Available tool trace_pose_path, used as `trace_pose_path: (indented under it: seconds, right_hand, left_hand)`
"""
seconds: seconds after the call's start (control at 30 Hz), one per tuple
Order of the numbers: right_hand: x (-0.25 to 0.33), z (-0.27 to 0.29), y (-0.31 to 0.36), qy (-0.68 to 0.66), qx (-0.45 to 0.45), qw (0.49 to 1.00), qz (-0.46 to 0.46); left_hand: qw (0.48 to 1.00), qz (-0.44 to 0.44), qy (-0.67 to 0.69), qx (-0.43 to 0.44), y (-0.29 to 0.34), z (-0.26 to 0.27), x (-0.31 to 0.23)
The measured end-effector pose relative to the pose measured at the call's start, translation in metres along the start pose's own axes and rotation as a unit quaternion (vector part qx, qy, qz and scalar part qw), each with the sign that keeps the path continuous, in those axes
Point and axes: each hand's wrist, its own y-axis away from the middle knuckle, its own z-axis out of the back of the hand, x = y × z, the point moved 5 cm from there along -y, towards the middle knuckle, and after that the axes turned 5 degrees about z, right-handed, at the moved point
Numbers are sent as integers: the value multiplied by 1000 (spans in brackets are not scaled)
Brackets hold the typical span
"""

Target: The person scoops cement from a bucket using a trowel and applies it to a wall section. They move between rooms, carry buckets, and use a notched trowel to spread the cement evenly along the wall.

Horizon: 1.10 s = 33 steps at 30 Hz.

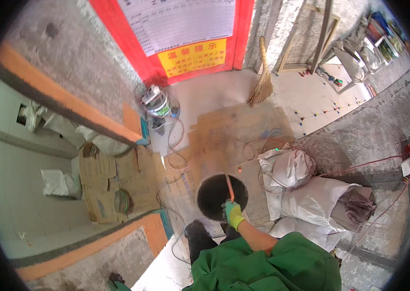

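My right hand, in a yellow-green glove, is closed around a thin rod with an orange section near the grip. The rod lies across the mouth of a round black bucket standing in front of my feet. What the rod's far end is like cannot be made out. At the lower left edge, a small dark shape beside a bit of green cloth may be my left hand; its fingers do not show clearly.
Cardboard sheets cover the floor. White sacks lie at right, with red cables running across to a wall socket. A straw broom leans by the red door. A cluttered bucket stands left of it.
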Motion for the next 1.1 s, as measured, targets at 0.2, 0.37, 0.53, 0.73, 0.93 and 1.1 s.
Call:
trace_pose_path:
  seconds: [0.2,0.37,0.53,0.73,0.93,1.1]
  right_hand:
    - [120,28,-92,-36,-106,988,110]
    - [215,72,-149,-213,-110,966,96]
    - [285,91,-170,-338,-230,908,88]
    - [342,121,-194,-468,-323,817,91]
    - [348,142,-247,-584,-386,714,16]
    - [337,142,-244,-649,-450,611,-51]
  left_hand:
    - [988,68,-71,123,-47,-144,-74]
    - [956,86,-124,253,-93,-311,-153]
    - [918,53,-159,359,-138,-466,-269]
    - [845,63,16,531,-179,-685,-498]
    - [678,68,-542,492,-59,-887,-700]
    - [223,-673,-548,444,93,-1048,-737]
